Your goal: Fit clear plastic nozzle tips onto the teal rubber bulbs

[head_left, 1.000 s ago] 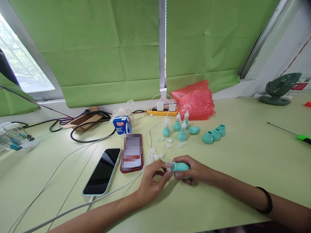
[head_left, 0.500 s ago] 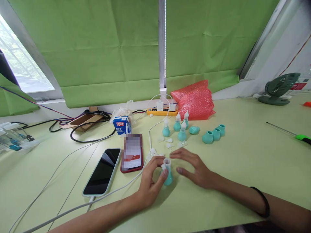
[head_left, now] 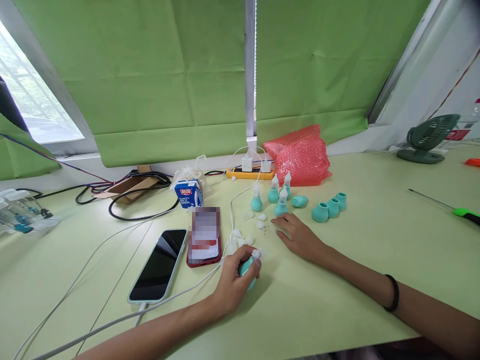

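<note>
My left hand (head_left: 234, 275) is closed round a teal nasal aspirator bulb (head_left: 248, 270). A clear collar (head_left: 256, 254) stands in the bulb's neck, above my thumb, and the bulb leans slightly. My right hand (head_left: 300, 237) reaches over the table with thumb and forefinger apart, near small white caps (head_left: 261, 225); whatever lies under its fingers is hidden. Behind it stand several assembled aspirators (head_left: 256, 200) with clear tips. One teal bulb (head_left: 300, 201) lies on its side, and three open bulbs (head_left: 320, 212) stand in a row to the right.
Two phones (head_left: 157, 267) and a white cable (head_left: 180, 290) lie left of my hands. Farther back are a blue milk carton (head_left: 189, 194), an orange power strip (head_left: 234, 173) and a red bubble-wrap bag (head_left: 300, 157). A screwdriver (head_left: 435, 198) and a fan (head_left: 427, 140) are at the right.
My right hand has moved away from the bulb, farther back towards the white caps, covering the clear piece there. My left hand now wraps the bulb more fully and tilts it.
</note>
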A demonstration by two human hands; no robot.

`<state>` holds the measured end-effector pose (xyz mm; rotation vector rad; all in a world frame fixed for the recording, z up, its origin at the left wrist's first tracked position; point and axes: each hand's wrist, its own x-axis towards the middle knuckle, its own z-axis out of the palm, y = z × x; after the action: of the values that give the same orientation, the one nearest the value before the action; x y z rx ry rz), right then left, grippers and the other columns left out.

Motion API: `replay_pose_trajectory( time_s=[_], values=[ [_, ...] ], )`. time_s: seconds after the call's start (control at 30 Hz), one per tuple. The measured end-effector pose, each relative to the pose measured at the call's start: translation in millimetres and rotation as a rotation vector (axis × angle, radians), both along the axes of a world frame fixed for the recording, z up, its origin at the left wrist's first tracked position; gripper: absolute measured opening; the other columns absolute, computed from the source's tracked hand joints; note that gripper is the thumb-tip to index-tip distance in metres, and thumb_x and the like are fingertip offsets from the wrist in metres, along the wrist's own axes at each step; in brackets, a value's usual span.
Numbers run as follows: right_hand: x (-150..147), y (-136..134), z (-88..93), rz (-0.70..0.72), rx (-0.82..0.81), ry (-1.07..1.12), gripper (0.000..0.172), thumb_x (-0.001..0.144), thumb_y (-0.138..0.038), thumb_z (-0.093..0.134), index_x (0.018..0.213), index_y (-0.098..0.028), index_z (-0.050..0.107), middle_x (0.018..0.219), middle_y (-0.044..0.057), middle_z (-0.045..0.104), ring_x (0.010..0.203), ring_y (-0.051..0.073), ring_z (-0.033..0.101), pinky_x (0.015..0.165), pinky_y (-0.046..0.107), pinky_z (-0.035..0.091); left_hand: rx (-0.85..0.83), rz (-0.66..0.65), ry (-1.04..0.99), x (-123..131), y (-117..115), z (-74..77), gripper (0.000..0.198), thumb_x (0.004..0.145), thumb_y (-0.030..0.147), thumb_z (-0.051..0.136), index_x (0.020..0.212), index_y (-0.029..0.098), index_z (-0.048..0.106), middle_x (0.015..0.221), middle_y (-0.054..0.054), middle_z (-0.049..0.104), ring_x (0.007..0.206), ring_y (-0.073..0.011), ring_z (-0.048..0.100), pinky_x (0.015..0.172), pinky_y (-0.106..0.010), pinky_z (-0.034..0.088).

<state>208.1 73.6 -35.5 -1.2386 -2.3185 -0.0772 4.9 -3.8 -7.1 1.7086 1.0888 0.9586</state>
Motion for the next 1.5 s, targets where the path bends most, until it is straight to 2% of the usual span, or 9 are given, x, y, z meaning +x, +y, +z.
replay_pose_trajectory(
  time_s=[0.13,0.3,0.57,0.73,0.9,1.07,1.27,1.4,1.5],
  values=[
    [0,0,2.7,-0.07,0.081,-0.023,0.03,0.077,-0.026,0.045,0.105,-0.015,0.052,0.106,0.012,0.048,0.098,0.025,0.044,0.081,0.04,0.041,-0.021,-0.004,0.009,1,0,2.3,0.02,0.079,0.034,0.042,0.072,0.016,0.046,0.056,0.001,0.05,0.052,-0.01,0.041,0.05,-0.02,0.034],
    [1,0,1.3,-0.045,0.002,-0.128,0.023,0.08,-0.022,0.04,0.095,-0.017,0.056,0.091,0.01,0.053,0.086,0.022,0.048,0.076,0.037,0.043,-0.023,0.007,0.012,1,1,1.9,0.021,0.078,0.035,0.043,0.071,0.016,0.047,0.056,0.001,0.05,0.053,-0.0105,0.043,0.052,-0.021,0.035],
    [0,-3,5.1,-0.135,0.09,-0.085,0.039,0.075,-0.031,0.046,0.111,-0.015,0.048,0.105,0.013,0.047,0.095,0.027,0.044,0.076,0.039,0.043,-0.023,0.007,0.027,2,2,1.0,0.02,0.078,0.034,0.043,0.072,0.016,0.047,0.056,0.002,0.05,0.054,-0.0106,0.042,0.052,-0.021,0.034],
    [-8,0,3.6,-0.076,0.096,-0.088,0.036,0.077,-0.029,0.044,0.11,-0.016,0.048,0.106,0.012,0.048,0.095,0.026,0.043,0.076,0.04,0.041,-0.02,0.003,0.014,2,2,0.9,0.02,0.078,0.034,0.044,0.071,0.016,0.048,0.056,0.002,0.05,0.053,-0.0105,0.043,0.052,-0.02,0.035],
    [-17,4,4.5,0.08,0.071,-0.161,0.035,0.081,-0.024,0.04,0.115,-0.019,0.044,0.113,0.01,0.047,0.098,0.025,0.041,0.078,0.039,0.039,0.0,0.027,0.013,2,3,-1.2,0.02,0.078,0.034,0.045,0.073,0.016,0.049,0.059,0.002,0.05,0.056,-0.0105,0.043,0.054,-0.02,0.035],
    [-22,4,4.6,0.049,0.045,-0.143,0.028,0.082,-0.02,0.039,0.109,-0.018,0.048,0.099,0.01,0.05,0.092,0.023,0.045,0.075,0.037,0.041,0.017,0.044,0.023,1,4,-2.6,0.02,0.078,0.034,0.046,0.076,0.015,0.051,0.062,0.001,0.05,0.059,-0.011,0.043,0.056,-0.02,0.035],
    [-19,8,0.5,0.106,0.009,-0.001,0.016,0.083,-0.018,0.039,0.093,-0.016,0.051,0.091,0.009,0.056,0.089,0.022,0.048,0.073,0.037,0.042,0.003,0.055,0.011,1,3,-1.7,0.019,0.077,0.033,0.047,0.078,0.015,0.052,0.064,0.002,0.05,0.061,-0.0112,0.043,0.057,-0.021,0.035],
    [-20,1,9.5,0.197,0.011,0.237,0.012,0.081,-0.02,0.043,0.088,-0.017,0.052,0.087,0.007,0.058,0.085,0.02,0.051,0.076,0.037,0.041,0.022,0.099,-0.008,1,3,-1.3,0.019,0.076,0.033,0.05,0.08,0.015,0.053,0.065,0.002,0.049,0.062,-0.0111,0.042,0.058,-0.02,0.034],
    [-22,-13,22.7,0.254,-0.192,0.538,0.015,0.077,-0.026,0.05,0.089,-0.017,0.054,0.084,0.006,0.058,0.079,0.017,0.053,0.074,0.033,0.045,0.041,0.116,-0.009,0,3,-1.4,0.02,0.076,0.035,0.05,0.08,0.015,0.054,0.064,0.003,0.048,0.06,-0.0106,0.041,0.056,-0.019,0.034]
  ],
)
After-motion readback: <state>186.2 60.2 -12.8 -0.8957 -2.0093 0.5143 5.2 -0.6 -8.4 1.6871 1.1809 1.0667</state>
